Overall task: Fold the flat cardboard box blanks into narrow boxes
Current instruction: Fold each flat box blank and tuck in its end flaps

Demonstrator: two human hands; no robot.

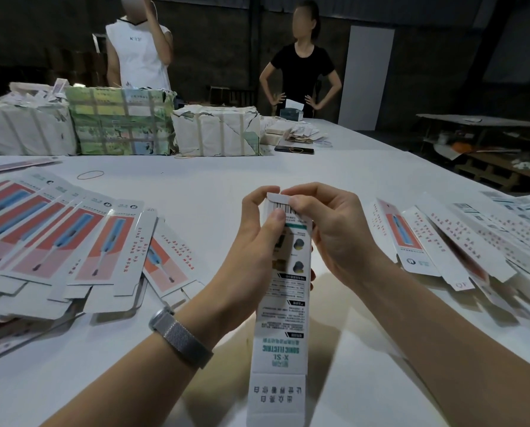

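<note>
Both hands [257, 241] [328, 229] pinch narrow box [283, 303] flap, seemingly folding.

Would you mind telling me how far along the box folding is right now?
Done: several folded boxes lie piled at the right. In hand: the left hand and right hand pinch the top flap of one narrow box; its bottom flap is open. Left: a fanned stack of flat blanks at the left, plus wrapped bundles behind.
</note>
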